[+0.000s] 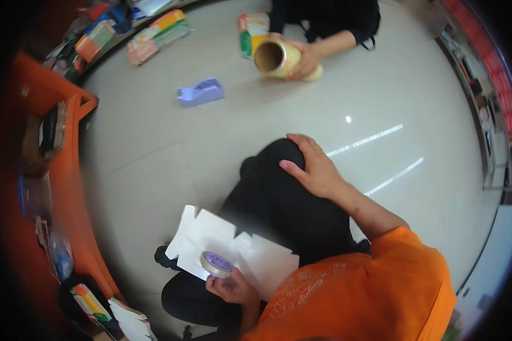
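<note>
My left hand (232,288) holds a roll of tape on a purple core (217,265), gripping it at its lower edge between thumb and fingers. Behind the roll, a white die-cut cardboard sheet (261,258) with notched edges lies across my lap. My right hand (318,170) rests on my raised knee, its fingers stretched out and nothing in it. Farther out on the floor stands a purple tape dispenser (201,92), apart from both hands.
Across from me, a person's hand (307,61) grips a thick pale-yellow roll with a hollow cardboard core (272,57). Colourful packages (156,37) lie at the far left, another (252,34) beside that person. An orange shelf (74,187) stands left; shelving (475,96) lines the right.
</note>
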Tool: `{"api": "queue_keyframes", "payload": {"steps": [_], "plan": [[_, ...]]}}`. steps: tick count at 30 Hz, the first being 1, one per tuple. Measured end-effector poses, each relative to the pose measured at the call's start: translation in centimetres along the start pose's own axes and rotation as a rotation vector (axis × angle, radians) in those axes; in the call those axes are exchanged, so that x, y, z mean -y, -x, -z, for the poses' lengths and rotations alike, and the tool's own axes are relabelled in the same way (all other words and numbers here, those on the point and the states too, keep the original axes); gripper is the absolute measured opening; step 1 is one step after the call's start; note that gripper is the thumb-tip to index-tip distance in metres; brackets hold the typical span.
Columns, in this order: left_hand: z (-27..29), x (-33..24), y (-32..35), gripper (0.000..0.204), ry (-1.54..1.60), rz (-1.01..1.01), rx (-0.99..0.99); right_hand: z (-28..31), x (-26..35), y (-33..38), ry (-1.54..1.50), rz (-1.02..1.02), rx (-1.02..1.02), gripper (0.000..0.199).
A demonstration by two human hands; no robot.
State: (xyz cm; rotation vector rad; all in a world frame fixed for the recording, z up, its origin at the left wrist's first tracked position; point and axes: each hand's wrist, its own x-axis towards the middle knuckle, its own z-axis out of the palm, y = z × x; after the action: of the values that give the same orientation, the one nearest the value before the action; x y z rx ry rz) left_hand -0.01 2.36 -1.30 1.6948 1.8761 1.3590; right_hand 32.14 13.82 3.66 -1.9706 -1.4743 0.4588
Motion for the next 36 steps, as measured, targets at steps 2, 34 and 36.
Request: {"api": "queue_keyframes", "payload": {"steps": [2, 34, 36], "plan": [[0.1, 0.1, 0.0, 0.025, -0.004, -0.003, 0.007, -0.7, 0.8, 1.4, 0.022, -0.02, -0.113, 0.047], [-0.6, -2.8, -0.8, 0.025, 0.019, -0.219, -0.13, -8.7, 2.6, 12.3, -0.778, -0.004, 0.678, 0.056], [0.1, -3.7, -1.2, 0.024, 0.003, -0.261, -0.17, -8.9, 2.9, 12.1, -0.81, 0.124, 0.609, 0.052]]}}
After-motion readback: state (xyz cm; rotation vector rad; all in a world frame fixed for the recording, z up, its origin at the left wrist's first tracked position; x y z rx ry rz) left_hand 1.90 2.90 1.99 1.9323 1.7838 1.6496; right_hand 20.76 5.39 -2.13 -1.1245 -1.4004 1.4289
